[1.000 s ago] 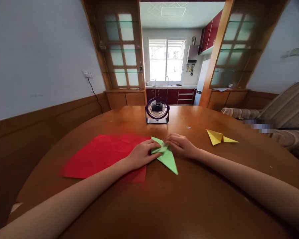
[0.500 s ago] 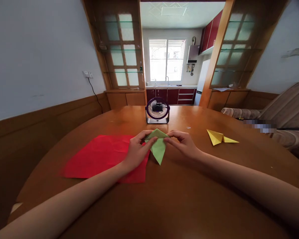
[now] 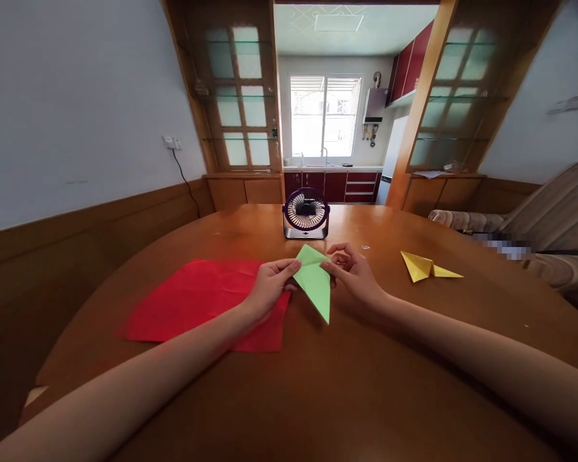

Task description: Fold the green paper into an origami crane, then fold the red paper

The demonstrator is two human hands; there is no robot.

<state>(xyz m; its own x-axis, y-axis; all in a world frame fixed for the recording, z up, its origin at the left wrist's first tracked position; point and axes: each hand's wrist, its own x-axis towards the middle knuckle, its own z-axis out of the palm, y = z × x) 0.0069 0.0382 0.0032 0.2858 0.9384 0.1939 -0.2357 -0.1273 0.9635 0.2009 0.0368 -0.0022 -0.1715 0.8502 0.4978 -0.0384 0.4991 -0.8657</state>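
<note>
A folded sheet of green paper, kite-shaped with its long point toward me, is held up between my two hands. My left hand pinches its left corner with thumb and fingers. On the opposite corner, the thumb of my right hand presses against the paper, its fingers curled behind. A crease runs across the upper part of the paper. Under and beside my left hand lies a flat red sheet of paper. Off to the right of my right hand rests a folded yellow paper piece.
All of this is on a round-edged wooden table. A small dark fan stands beyond my hands. Past the table on the right is a striped sofa; a wall with a plugged-in cord is on the left.
The green paper has opened into a flatter kite shape, its lower point swinging right. My left thumb has moved outward to the left corner, and my right fingers have shifted behind the paper.
</note>
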